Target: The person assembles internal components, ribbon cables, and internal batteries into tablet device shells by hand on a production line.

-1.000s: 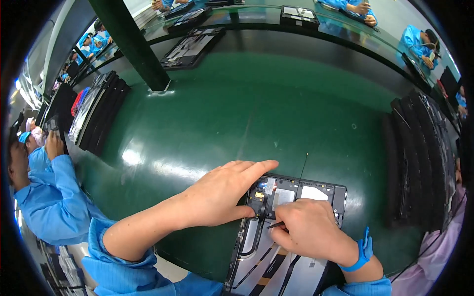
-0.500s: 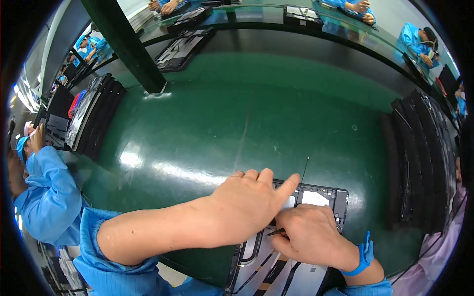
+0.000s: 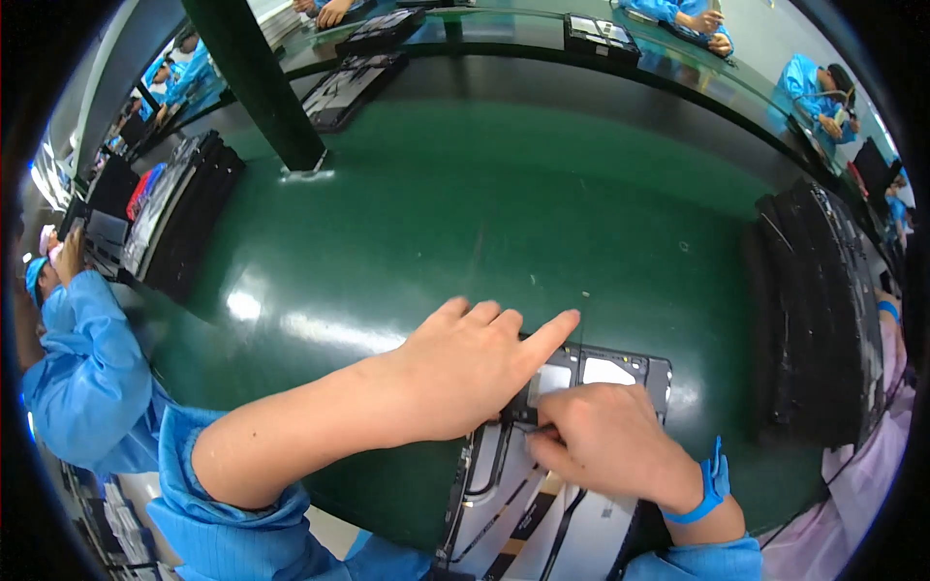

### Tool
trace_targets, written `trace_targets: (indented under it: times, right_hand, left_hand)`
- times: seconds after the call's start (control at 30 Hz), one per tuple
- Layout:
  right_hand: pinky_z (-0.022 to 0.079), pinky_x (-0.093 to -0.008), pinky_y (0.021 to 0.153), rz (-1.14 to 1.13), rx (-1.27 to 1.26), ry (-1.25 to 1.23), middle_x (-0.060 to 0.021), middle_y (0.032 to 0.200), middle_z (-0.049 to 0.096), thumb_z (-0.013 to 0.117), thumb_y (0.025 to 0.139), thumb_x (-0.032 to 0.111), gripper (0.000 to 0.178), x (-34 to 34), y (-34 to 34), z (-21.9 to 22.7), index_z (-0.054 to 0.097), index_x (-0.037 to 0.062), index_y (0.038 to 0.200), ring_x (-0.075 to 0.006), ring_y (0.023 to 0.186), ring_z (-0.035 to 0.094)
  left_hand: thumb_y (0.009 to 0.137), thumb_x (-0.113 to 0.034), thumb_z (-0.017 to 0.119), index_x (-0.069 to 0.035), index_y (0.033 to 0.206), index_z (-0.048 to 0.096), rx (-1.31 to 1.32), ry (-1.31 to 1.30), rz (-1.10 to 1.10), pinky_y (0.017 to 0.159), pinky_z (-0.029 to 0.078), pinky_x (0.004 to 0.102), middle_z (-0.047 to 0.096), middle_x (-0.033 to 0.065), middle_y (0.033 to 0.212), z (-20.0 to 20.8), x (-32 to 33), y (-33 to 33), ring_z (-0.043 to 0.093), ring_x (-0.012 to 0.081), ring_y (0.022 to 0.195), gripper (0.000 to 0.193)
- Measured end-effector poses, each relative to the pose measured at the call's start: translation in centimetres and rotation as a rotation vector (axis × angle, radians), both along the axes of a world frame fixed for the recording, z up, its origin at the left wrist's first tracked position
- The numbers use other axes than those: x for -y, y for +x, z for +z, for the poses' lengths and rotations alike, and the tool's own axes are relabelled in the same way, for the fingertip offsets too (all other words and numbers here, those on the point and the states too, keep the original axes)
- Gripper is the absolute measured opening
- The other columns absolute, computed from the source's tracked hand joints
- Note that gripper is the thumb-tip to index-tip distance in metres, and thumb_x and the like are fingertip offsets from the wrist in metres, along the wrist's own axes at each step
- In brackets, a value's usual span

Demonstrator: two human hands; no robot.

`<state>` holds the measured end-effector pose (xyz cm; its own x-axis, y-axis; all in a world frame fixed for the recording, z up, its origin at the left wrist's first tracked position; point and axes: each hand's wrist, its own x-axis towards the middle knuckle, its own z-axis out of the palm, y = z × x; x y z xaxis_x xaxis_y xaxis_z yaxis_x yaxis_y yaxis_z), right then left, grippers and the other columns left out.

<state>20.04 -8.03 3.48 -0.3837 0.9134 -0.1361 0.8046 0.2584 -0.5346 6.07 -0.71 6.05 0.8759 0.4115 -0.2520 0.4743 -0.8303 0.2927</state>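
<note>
An opened tablet (image 3: 603, 528) with silver battery panels and black ribbon cables lies before me, its top edge facing away. Across its upper left reaches my left hand (image 3: 475, 363), the index finger stretched out and the others spread; its thumb is hidden. Beside that fingertip a thin wire (image 3: 584, 295) sticks up past the tablet's top edge. My right hand (image 3: 620, 441), a blue band on its wrist, is closed low over the tablet's upper part. A thin dark pointed tool (image 3: 531, 431) shows at its fingers, mostly hidden and slightly blurred.
Stacks of dark tablet shells stand at the right (image 3: 814, 320) and left (image 3: 179, 223). A green post (image 3: 257, 87) rises from the green tabletop (image 3: 436, 213) at the far left, near another opened tablet (image 3: 354, 89). A co-worker's blue sleeve (image 3: 87, 358) is at my left.
Both hands have shifted slightly up and left in the picture, with the whole view. The tool's dark tip shows less now, and less of the wire stands out past the left index finger.
</note>
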Motion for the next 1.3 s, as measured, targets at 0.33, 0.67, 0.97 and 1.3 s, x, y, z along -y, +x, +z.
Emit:
trace_targets:
  times: [0.33,0.67,0.97,1.3]
  right_hand:
    - [0.036,-0.0318,0.043,-0.378,-0.044,0.237,-0.0128,0.053,0.048,0.056,0.065,0.011,0.016,3.6,3.6,-0.9,0.046,0.0004,0.060,-0.0257,0.047,0.048]
    - [0.037,-0.0363,0.049,-0.323,-0.095,0.304,-0.0156,0.053,0.049,0.051,0.068,0.014,0.018,3.5,4.1,-2.1,0.046,-0.0009,0.059,-0.0301,0.053,0.050]
    - [0.042,-0.0403,0.063,-0.334,-0.049,0.117,-0.0185,0.070,0.056,0.049,0.069,0.016,0.019,3.5,4.1,-1.1,0.053,-0.0023,0.071,-0.0320,0.068,0.054]
    - [0.040,-0.0364,0.053,-0.315,-0.114,0.194,-0.0160,0.056,0.051,0.051,0.063,0.016,0.018,3.4,4.4,-1.7,0.050,-0.0008,0.058,-0.0298,0.055,0.052]
  left_hand:
    - [0.062,-0.008,0.054,0.002,0.106,0.040,-0.118,0.449,0.029,0.069,0.040,0.0375,0.054,0.0110,0.073,-0.3,4.1,0.9,0.053,0.0245,0.074,0.047]
    - [0.059,-0.048,0.060,0.002,0.086,0.040,0.080,0.085,0.708,0.070,0.031,0.0377,0.041,0.0164,0.086,-2.5,12.3,1.9,0.041,0.0280,0.082,0.060]
    - [0.062,-0.035,0.057,0.003,0.088,0.041,0.086,0.123,0.931,0.074,0.031,0.0395,0.040,0.0178,0.089,-3.1,12.6,3.9,0.039,0.0308,0.087,0.049]
    - [0.065,-0.022,0.049,0.004,0.093,0.039,0.054,-0.258,0.929,0.074,0.028,0.0417,0.043,0.0191,0.091,-2.1,11.6,3.8,0.038,0.0308,0.094,0.039]
